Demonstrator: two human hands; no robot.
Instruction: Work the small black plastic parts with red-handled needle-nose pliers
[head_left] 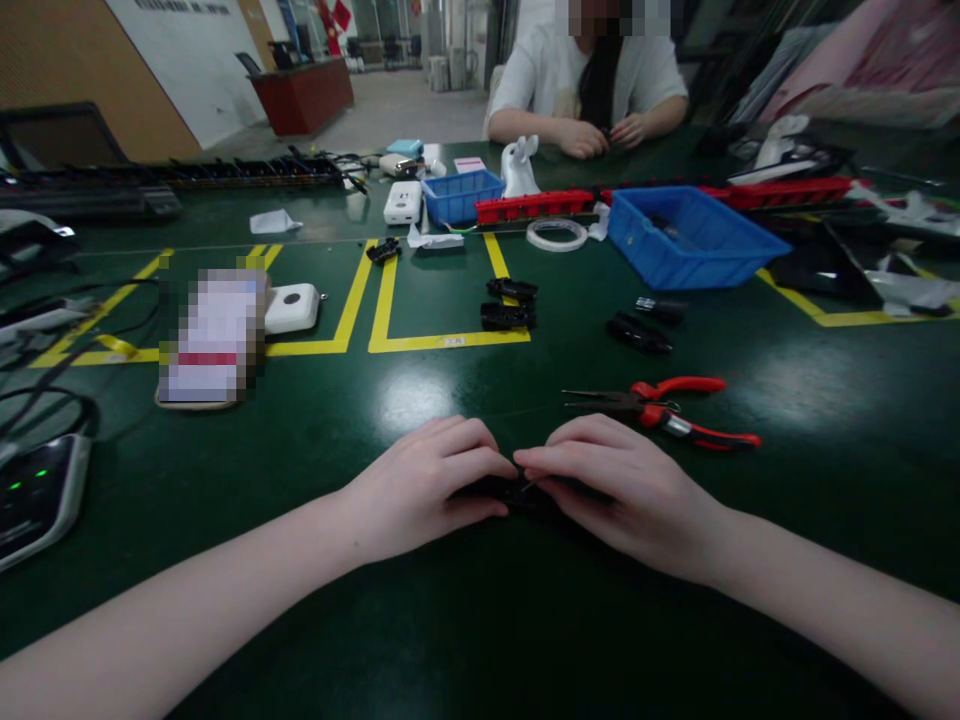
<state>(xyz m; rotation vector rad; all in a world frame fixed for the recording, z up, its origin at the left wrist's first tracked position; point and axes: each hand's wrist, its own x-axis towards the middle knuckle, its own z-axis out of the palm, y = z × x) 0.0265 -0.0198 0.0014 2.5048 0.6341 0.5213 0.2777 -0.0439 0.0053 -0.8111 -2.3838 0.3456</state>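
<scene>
Between my two hands, low over the green table, is a small black plastic part (516, 490), mostly covered by fingers. My left hand (431, 485) is closed around its left end, thumb below and fingers above. At its right end my right hand (622, 485) pinches something thin, perhaps a pin or wire, too small to name. Just beyond the right hand lie red-handled long-nose pliers (645, 402), jaws pointing left. Similar black parts rest farther back: a pair (508, 315) by the yellow tape and another black piece (639, 332) to the right.
Blue bins (694, 240) and a red strip (534, 207) stand across the table. A tape roll (556, 235) lies near them. On the left are a phone (214, 340), a white device (292, 308) and cables. Opposite sits a person (589, 90) with both hands together.
</scene>
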